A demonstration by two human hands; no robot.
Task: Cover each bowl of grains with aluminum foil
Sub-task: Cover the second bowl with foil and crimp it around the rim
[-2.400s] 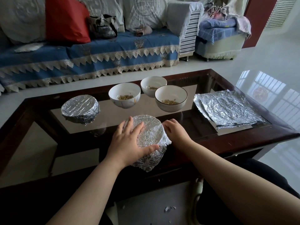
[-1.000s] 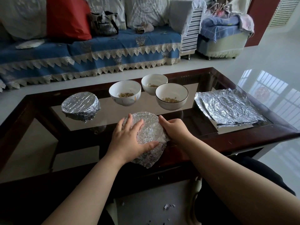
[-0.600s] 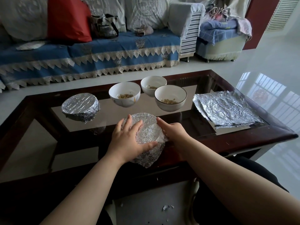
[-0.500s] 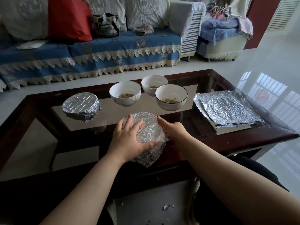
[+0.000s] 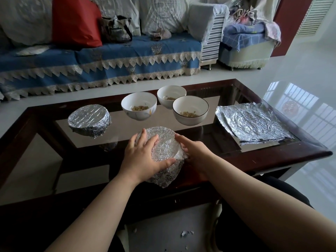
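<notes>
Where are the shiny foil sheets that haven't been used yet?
In the head view, the foil sheets lie flat on the right end of the table, just right of the open bowl with the dark rim.

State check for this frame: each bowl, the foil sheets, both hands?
Left foil-wrapped bowl: covered, untouched.
Near bowl: foil on, being pressed.
Three white bowls: uncovered, grains inside.
Foil sheets: stacked flat.
Left hand: pressing foil.
Right hand: on bowl's side.

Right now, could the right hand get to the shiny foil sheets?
Probably yes. The right hand presses the foil-covered bowl, and the foil sheets lie flat to its right with only bare table between.
</notes>
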